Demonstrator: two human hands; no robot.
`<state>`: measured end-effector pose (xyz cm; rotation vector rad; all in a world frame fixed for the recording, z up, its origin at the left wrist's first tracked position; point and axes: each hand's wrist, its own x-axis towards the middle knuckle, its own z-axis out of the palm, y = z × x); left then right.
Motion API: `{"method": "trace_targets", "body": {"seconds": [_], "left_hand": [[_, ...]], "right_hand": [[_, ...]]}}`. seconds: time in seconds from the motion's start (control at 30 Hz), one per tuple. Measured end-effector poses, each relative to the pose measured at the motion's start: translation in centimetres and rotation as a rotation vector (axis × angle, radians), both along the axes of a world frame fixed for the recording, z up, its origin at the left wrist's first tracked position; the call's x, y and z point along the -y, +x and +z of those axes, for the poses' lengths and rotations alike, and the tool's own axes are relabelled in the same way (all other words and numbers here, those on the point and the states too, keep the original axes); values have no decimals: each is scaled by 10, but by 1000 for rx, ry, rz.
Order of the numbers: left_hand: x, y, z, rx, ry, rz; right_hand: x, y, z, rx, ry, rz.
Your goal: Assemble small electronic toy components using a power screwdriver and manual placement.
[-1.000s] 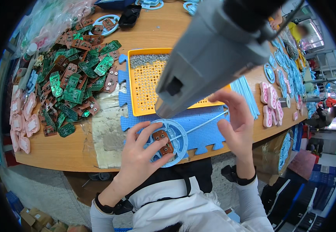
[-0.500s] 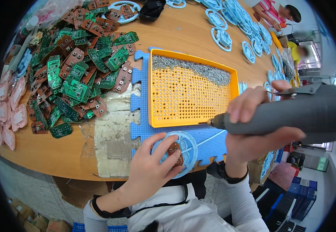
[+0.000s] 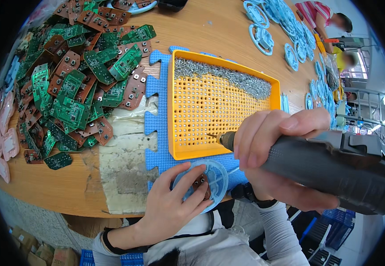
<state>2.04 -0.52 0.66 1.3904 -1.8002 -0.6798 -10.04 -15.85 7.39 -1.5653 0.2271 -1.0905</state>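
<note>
My right hand [image 3: 285,155] grips a dark grey electric screwdriver [image 3: 330,170], fingers wrapped round its body. The thin bit points left, with its tip over the perforated plate of a yellow tray [image 3: 228,154]; whether it touches a screw there I cannot tell. Small silver screws [image 3: 228,79] are heaped along the tray's far side, and many of the holes look filled. In front of the tray, my left hand [image 3: 170,204] holds a light blue plastic wheel [image 3: 220,181], its fingers bent over a brown circuit board [image 3: 207,191] inside it. The fingers partly cover the board.
A blue foam mat [image 3: 155,128] lies under the tray. On the left are a pile of green and brown circuit boards [image 3: 70,113] and pink plastic parts [image 3: 8,144]. Many light blue wheels [image 3: 261,39] spread over the far right. Another person [image 3: 318,15] sits beyond them.
The screwdriver's bit has moved left, from the tray's near edge to over its holes, and the tool's rear end has dropped. My left hand stays on the wheel. The view has shifted slightly.
</note>
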Motion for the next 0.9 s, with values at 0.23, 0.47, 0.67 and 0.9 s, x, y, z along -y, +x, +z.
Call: {"method": "trace_targets", "body": {"seconds": [0.23, 0.47, 0.67, 0.9], "left_hand": [[1, 1, 0, -3, -1, -6], [1, 1, 1, 2, -12, 3], [3, 0, 6, -44, -2, -20], [-2, 0, 1, -96, 31, -28]], "right_hand": [[0, 1, -5, -6, 45, 29], [-4, -9, 11, -30, 35, 77], [-11, -22, 34, 0, -5, 147], [-39, -36, 41, 33, 13, 229]]}}
